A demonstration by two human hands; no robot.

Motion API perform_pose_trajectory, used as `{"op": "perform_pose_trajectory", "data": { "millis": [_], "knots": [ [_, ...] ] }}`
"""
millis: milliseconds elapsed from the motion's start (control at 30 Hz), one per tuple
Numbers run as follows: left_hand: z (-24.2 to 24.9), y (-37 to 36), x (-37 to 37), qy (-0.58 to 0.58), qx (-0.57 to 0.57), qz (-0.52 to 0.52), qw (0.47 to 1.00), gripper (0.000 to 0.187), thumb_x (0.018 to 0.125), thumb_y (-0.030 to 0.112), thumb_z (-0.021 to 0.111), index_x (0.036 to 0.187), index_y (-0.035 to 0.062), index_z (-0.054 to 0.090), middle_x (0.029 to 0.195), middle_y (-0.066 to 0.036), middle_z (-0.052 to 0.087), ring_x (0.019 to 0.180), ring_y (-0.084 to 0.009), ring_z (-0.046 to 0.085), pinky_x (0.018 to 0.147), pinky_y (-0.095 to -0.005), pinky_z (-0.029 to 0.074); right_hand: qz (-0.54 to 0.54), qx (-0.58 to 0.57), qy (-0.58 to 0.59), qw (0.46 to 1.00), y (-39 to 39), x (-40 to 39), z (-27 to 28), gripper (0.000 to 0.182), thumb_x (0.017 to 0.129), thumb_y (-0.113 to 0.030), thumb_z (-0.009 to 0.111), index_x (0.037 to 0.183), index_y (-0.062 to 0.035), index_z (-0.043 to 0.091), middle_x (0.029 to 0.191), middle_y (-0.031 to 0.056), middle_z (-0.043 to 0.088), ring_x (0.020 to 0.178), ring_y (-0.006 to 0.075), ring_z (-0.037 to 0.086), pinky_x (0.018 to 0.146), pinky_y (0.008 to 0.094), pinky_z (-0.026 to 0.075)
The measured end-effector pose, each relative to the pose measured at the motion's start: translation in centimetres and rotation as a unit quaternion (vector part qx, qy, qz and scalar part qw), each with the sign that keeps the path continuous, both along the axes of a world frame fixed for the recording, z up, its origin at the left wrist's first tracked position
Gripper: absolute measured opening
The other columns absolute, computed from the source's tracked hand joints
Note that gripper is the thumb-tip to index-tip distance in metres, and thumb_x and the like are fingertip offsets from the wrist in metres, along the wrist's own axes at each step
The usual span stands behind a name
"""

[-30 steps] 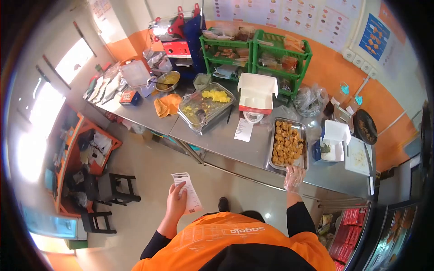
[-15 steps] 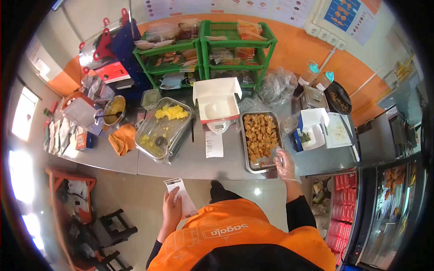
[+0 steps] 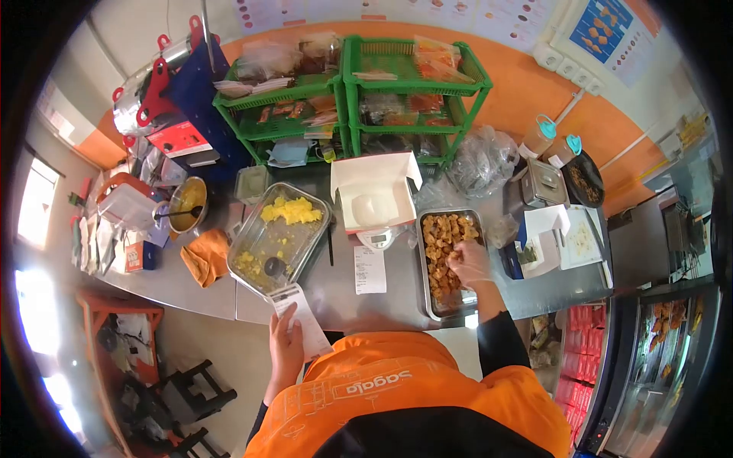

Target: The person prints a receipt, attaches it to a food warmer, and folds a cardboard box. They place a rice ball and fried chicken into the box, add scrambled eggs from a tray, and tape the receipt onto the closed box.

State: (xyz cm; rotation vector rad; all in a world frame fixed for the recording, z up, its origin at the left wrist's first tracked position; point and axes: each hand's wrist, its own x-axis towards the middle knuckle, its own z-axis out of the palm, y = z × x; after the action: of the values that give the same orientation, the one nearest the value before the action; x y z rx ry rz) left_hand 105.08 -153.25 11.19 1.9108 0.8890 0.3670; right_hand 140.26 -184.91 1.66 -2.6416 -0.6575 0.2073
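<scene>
A paper slip (image 3: 306, 320) is held in my left hand (image 3: 286, 345), at the front edge of the steel counter. My right hand (image 3: 469, 266), in a clear glove, reaches into a metal tray (image 3: 427, 284) of browned food pieces (image 3: 440, 229). Its fingers are bent down onto the pieces; whether a piece is between them is too small to tell. An open white box (image 3: 374, 187) stands on a small scale (image 3: 378, 240), with a printed receipt (image 3: 370, 269) before it. Left of these is a tray (image 3: 321, 240) of yellow food (image 3: 290, 211) with a dark round utensil.
Green racks (image 3: 416, 88) with packets stand behind. At the left are a bowl (image 3: 188, 200) with a ladle, an orange cloth (image 3: 206, 258) and a stool (image 3: 202, 391). Rightward are a small open box (image 3: 544, 243), a cutting board (image 3: 582, 244) with a knife, and a pan (image 3: 584, 181).
My right hand has moved from the tray's right edge onto the browned pieces. The slip in my left hand now overlaps the counter's front edge. The view has shifted closer to the counter.
</scene>
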Motion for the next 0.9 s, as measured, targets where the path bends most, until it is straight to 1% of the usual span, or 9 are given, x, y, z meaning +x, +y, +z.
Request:
{"op": "perform_pose_trajectory", "data": {
  "millis": [67, 100, 200, 333, 533, 667, 767, 867, 900],
  "knots": [
    [-2.0, 0.2, -0.4, -0.002, -0.001, -0.009, 1.000, 0.035, 0.098, 0.006, 0.057, 0.132, 0.0057, 0.064, 0.134, -0.025, 0.055, 0.123, -0.0376, 0.057, 0.103, -0.0409, 0.046, -0.052, 0.114, 0.048, 0.991, -2.0, 0.9, -1.4, 0.042, 0.078, -0.021, 0.084, 0.113, -0.0095, 0.064, 0.104, 0.0133, 0.065, 0.093, 0.0265, 0.065, 0.085, 0.0385, 0.053],
    [-1.9, 0.6, -0.4, 0.002, -0.021, 0.001, 1.000, 0.035, 0.098, 0.006, 0.057, 0.133, 0.0064, 0.064, 0.134, -0.025, 0.055, 0.126, -0.0396, 0.056, 0.106, -0.0414, 0.045, -0.063, 0.340, 0.161, 0.924, -3.8, 2.5, -7.5, 0.040, 0.081, -0.012, 0.082, 0.116, -0.0120, 0.064, 0.103, 0.0063, 0.065, 0.087, 0.0164, 0.063, 0.079, 0.0311, 0.053],
    [-0.5, 2.3, -0.2, 0.055, 0.056, -0.019, 0.997, 0.036, 0.099, 0.005, 0.056, 0.134, 0.0072, 0.064, 0.133, -0.025, 0.055, 0.122, -0.0382, 0.058, 0.101, -0.0397, 0.048, -0.066, 0.358, 0.147, 0.920, 0.1, 1.3, -1.3, 0.041, 0.085, -0.007, 0.079, 0.122, -0.0131, 0.063, 0.103, 0.0017, 0.065, 0.090, 0.0113, 0.061, 0.079, 0.0279, 0.052],
    [2.2, 2.8, 1.4, 0.013, 0.027, 0.003, 1.000, 0.037, 0.099, 0.003, 0.055, 0.135, 0.0065, 0.062, 0.128, -0.021, 0.056, 0.115, -0.0341, 0.060, 0.094, -0.0365, 0.051, 0.056, 0.186, 0.082, 0.978, 8.1, 0.3, 8.9, 0.039, 0.090, -0.019, 0.075, 0.126, -0.0122, 0.063, 0.114, 0.0095, 0.068, 0.100, 0.0220, 0.068, 0.088, 0.0343, 0.053],
    [0.8, 2.5, -0.3, -0.023, 0.002, 0.035, 0.999, 0.038, 0.099, 0.000, 0.054, 0.136, 0.0045, 0.061, 0.128, -0.017, 0.055, 0.115, -0.0302, 0.061, 0.093, -0.0352, 0.053, 0.153, 0.171, -0.017, 0.973, 10.7, 4.6, 8.0, 0.029, 0.095, -0.020, 0.068, 0.123, -0.0122, 0.066, 0.119, 0.0108, 0.070, 0.104, 0.0279, 0.069, 0.092, 0.0375, 0.054],
    [-1.8, 1.8, -2.9, -0.029, 0.003, 0.068, 0.997, 0.037, 0.098, 0.000, 0.054, 0.134, 0.0040, 0.062, 0.130, -0.017, 0.055, 0.119, -0.0307, 0.059, 0.097, -0.0364, 0.050, 0.033, 0.135, 0.128, 0.982, 5.3, 7.7, 7.2, 0.026, 0.095, -0.019, 0.067, 0.119, -0.0094, 0.068, 0.123, 0.0136, 0.069, 0.108, 0.0301, 0.067, 0.096, 0.0397, 0.052],
    [-3.0, 1.6, -3.9, -0.006, 0.018, 0.065, 0.998, 0.037, 0.098, 0.001, 0.055, 0.134, 0.0039, 0.063, 0.130, -0.017, 0.055, 0.121, -0.0310, 0.058, 0.099, -0.0367, 0.049, 0.017, -0.159, 0.156, 0.975, 3.1, 7.1, 8.1, 0.038, 0.089, -0.029, 0.073, 0.123, -0.0132, 0.068, 0.123, 0.0116, 0.069, 0.107, 0.0296, 0.068, 0.095, 0.0399, 0.052],
    [-2.9, 1.0, -3.7, -0.010, 0.008, 0.073, 0.997, 0.037, 0.098, 0.001, 0.055, 0.134, 0.0037, 0.063, 0.130, -0.017, 0.055, 0.122, -0.0312, 0.057, 0.101, -0.0368, 0.048, 0.053, -0.075, 0.120, 0.988, 1.1, 5.7, 4.7, 0.042, 0.085, -0.030, 0.076, 0.123, -0.0145, 0.067, 0.124, 0.0124, 0.068, 0.113, 0.0304, 0.066, 0.096, 0.0409, 0.052],
    [-2.7, 0.9, -3.4, -0.020, 0.010, 0.072, 0.997, 0.037, 0.098, 0.001, 0.055, 0.134, 0.0037, 0.063, 0.130, -0.017, 0.055, 0.122, -0.0313, 0.057, 0.101, -0.0368, 0.048, 0.098, -0.098, 0.010, 0.990, 0.9, 5.0, 3.4, 0.045, 0.081, -0.030, 0.078, 0.121, -0.0149, 0.066, 0.122, 0.0133, 0.067, 0.114, 0.0333, 0.063, 0.095, 0.0435, 0.051]
  ]
}}
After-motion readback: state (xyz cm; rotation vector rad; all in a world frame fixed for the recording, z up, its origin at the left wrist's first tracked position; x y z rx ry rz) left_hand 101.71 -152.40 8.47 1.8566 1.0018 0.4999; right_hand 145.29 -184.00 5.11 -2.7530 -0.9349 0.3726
